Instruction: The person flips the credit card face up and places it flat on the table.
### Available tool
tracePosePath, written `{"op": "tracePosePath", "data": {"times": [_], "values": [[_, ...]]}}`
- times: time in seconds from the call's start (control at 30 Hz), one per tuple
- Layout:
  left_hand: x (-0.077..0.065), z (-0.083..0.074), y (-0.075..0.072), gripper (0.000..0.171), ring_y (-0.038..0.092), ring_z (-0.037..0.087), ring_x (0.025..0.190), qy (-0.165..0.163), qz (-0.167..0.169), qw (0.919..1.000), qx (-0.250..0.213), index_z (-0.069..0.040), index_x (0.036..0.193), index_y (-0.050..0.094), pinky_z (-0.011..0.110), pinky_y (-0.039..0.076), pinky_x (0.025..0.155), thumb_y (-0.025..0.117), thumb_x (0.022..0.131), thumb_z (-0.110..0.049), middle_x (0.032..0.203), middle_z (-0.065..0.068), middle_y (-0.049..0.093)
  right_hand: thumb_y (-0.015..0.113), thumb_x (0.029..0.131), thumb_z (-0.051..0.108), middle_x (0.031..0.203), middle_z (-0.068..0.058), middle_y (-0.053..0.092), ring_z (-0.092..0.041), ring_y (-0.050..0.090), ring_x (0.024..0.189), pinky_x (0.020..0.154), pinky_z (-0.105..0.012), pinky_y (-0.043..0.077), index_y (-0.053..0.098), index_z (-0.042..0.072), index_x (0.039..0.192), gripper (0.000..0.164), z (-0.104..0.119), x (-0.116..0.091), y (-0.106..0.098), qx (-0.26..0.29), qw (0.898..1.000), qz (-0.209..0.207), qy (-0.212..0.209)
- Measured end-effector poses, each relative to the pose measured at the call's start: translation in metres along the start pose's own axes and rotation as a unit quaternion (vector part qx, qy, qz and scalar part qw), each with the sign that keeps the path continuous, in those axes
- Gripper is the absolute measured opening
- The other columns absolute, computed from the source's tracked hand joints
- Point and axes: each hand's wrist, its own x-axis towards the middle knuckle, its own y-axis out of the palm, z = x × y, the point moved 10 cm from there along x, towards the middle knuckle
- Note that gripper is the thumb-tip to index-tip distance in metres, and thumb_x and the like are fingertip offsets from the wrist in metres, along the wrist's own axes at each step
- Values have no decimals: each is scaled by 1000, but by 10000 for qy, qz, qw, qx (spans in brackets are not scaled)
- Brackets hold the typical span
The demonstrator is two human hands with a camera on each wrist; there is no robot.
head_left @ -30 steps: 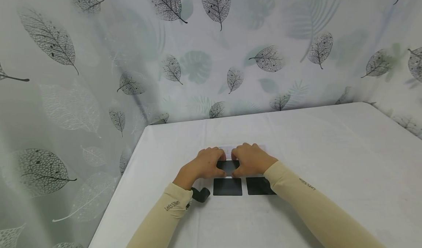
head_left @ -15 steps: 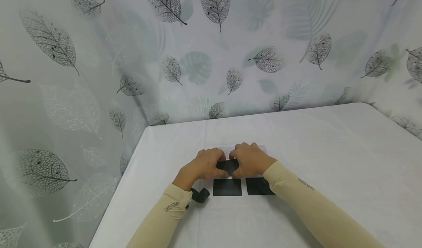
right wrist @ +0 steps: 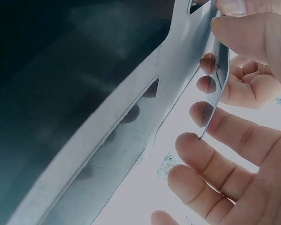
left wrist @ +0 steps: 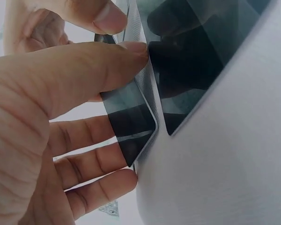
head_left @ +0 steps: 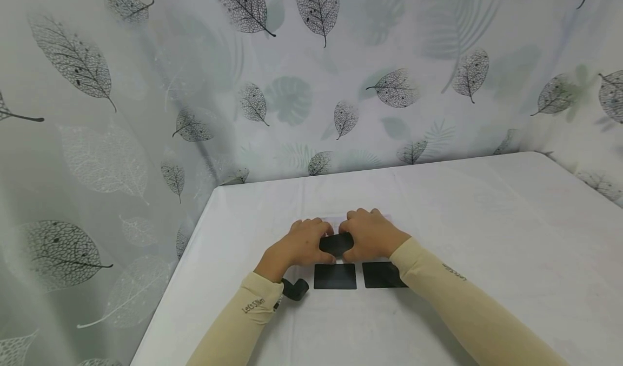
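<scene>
Both hands hold one thin, dark, glossy rectangular panel (head_left: pixel 336 245) over the white table. My left hand (head_left: pixel 303 243) pinches its left end, thumb on the near side and fingers behind. At the right end my right hand (head_left: pixel 371 237) pinches it the same way. In the left wrist view the panel (left wrist: pixel 131 110) looks see-through, and fingers show behind it. The right wrist view has the panel (right wrist: pixel 218 77) nearly edge-on between thumb and fingers. Two similar dark panels lie nearer the body: a left one (head_left: pixel 335 277) and a right one (head_left: pixel 382 274), partly hidden by the right forearm.
A pale, pinkish flat strip (head_left: pixel 336 220) lies just behind the hands, mostly covered by them. A black rounded device (head_left: pixel 296 289) sits at the left wrist. The white-covered table (head_left: pixel 462 209) meets a leaf-print curtain (head_left: pixel 311 85) at the back and left.
The held panel, flat between the hands a second ago, has tilted and looks narrower and slightly bowed now. The hands have barely shifted; the two other dark panels stay put.
</scene>
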Motion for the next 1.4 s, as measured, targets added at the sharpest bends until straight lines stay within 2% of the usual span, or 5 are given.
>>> {"op": "tracePosePath", "data": {"times": [0.5, 0.7, 1.0, 1.4], "values": [[-4, -2, -8, 47, 55, 16, 100, -12, -167, 9996, 218, -16, 120, 69, 51, 40, 109, 81, 84, -44, 110, -3, 63, 83, 76, 45, 88, 3, 57, -16, 51, 81, 72, -42, 42, 78, 17, 108, 43, 0, 0, 0, -103, 9999, -125, -31], [-3, -5, -11, 46, 54, 15, 100, 93, -271, 9990, 354, -15, 119, 68, 55, 36, 115, 79, 84, -43, 108, -3, 62, 83, 76, 48, 91, 3, 59, -17, 52, 83, 74, -43, 43, 77, 18, 114, 48, 1, 0, 0, -137, 9998, -162, 29], [-4, -5, -14, 47, 54, 15, 103, 117, -293, 9988, 382, -15, 122, 68, 54, 35, 116, 78, 85, -42, 112, -2, 62, 83, 77, 47, 89, 4, 59, -16, 52, 84, 74, -42, 42, 76, 19, 116, 49, 1, 0, -2, -49, 9998, -183, 84], [-6, -6, -18, 49, 54, 16, 101, 185, -303, 9984, 431, -16, 124, 68, 45, 42, 102, 81, 82, -38, 112, -2, 64, 82, 77, 46, 88, 4, 60, -16, 53, 83, 75, -43, 44, 76, 19, 113, 46, 0, 1, -2, -94, 9998, -186, 22]]}}
